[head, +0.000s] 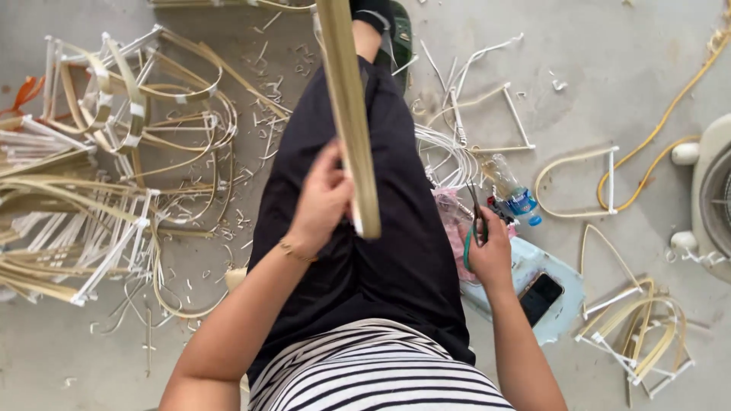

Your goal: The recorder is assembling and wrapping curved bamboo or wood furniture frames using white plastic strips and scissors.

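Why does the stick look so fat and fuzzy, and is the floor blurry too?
Head view: the bamboo strip in the left hand sits close to the camera, so it looms large and soft-edged; the floor stays fairly sharp under soft, even light; the scissors in the right hand look slightly smeared.

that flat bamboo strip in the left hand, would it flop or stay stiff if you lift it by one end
The bamboo strip probably stays fairly stiff: it runs straight up out of view from the left hand with no sag. It looks thin and flat, so likely light. The curved frames on the floor suggest similar strips flex when forced.
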